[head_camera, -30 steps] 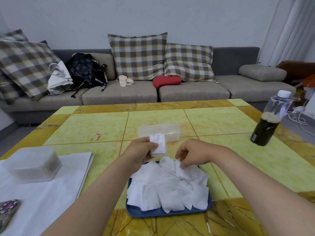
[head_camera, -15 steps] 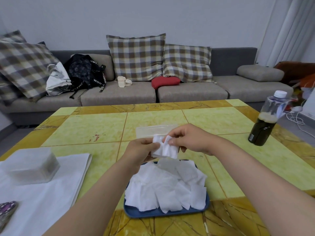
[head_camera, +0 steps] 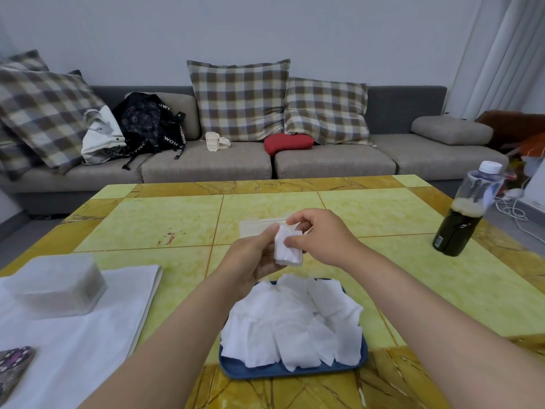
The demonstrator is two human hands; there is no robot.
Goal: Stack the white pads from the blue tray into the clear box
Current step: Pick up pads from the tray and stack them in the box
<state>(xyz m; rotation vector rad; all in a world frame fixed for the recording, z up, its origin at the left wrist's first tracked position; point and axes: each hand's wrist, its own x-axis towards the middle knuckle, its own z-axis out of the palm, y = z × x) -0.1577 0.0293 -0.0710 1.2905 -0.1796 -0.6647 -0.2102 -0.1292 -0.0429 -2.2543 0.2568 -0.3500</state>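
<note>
**A:** In the head view, what are the hands doing?

**B:** They meet above the tabletop [head_camera: 147, 222], just in front of the clear box [head_camera: 256, 227]. The left hand [head_camera: 250, 258] cups a small stack of white pads [head_camera: 287, 249] from below. The right hand [head_camera: 318, 237] pinches the stack's upper edge between thumb and fingers.

**A:** Why both hands?

**B:** I'd say to square it up. The pads look thin and floppy, so one hand supports them while the other lines up the edges.

**A:** And the rest of the pads?

**B:** The loose pads [head_camera: 289, 320] lie heaped in the blue tray [head_camera: 295, 370], nearest the person, overlapping at all angles. The box sits just beyond the tray, an easy reach. The hands hide most of it, so I cannot tell whether it holds pads.

**A:** Any obstacles?

**B:** A bottle [head_camera: 460, 219] stands well apart, to the right.
</note>
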